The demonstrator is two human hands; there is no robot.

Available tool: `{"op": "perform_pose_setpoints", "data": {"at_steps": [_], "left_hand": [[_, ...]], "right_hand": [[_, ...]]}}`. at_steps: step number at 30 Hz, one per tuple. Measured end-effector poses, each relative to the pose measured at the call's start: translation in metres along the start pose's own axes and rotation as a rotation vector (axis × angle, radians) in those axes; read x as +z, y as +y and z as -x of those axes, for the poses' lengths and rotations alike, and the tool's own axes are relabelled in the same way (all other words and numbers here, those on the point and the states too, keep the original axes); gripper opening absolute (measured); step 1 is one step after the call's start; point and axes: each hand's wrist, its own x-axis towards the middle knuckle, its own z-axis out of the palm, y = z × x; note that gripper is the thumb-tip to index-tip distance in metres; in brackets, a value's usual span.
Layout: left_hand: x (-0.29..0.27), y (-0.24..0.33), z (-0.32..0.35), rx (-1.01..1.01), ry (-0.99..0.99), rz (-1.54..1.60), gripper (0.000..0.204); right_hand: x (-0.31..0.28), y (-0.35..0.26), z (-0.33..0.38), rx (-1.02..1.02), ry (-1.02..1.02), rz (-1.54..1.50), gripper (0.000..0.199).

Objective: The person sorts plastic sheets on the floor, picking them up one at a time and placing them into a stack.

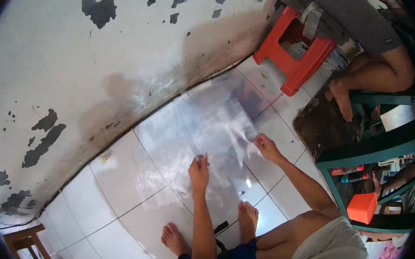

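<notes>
A sheet of clear, shiny plastic (225, 119) lies spread over the white floor tiles, wrinkled and catching the light. Its far end reaches close to the foot of the wall. My right hand (266, 147) is closed with the fingertips pinching the sheet's right edge, where creases run outward from the grip. To the left and nearer to me, my left hand (199, 172) is closed too, thumb and fingers together on the plastic's near part. How much of the film sits between those fingers is hard to see.
A peeling white wall (140, 49) rises at the left. A red plastic stool (298, 53) stands at the far right, beside another person's bent legs (377, 78). Nearer on the right are a dark green frame (374, 144) and an orange container (362, 207). A wooden stool (25, 237) sits lower left.
</notes>
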Motion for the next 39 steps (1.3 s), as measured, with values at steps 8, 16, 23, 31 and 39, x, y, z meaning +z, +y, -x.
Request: {"op": "perform_pose_setpoints", "data": {"at_steps": [8, 16, 23, 31, 39], "left_hand": [[0.053, -0.013, -0.067, 0.259, 0.034, -0.438, 0.023], [0.106, -0.022, -0.077, 0.097, 0.110, -0.710, 0.028], [0.062, -0.046, -0.081, 0.351, -0.088, -0.634, 0.022], [0.052, -0.011, -0.038, 0.176, -0.170, -0.834, 0.029], [0.022, -0.023, -0.035, 0.215, -0.231, -0.879, 0.028]], "right_hand": [[-0.039, 0.005, -0.071, 0.195, 0.081, 0.058, 0.020], [-0.080, 0.089, -0.136, -0.212, -0.076, 0.343, 0.041], [-0.018, 0.039, -0.144, -0.162, 0.081, 0.543, 0.066], [-0.001, 0.013, -0.078, -0.039, 0.041, 0.658, 0.073], [0.006, 0.011, -0.050, -0.266, -0.128, 0.513, 0.068]]}}
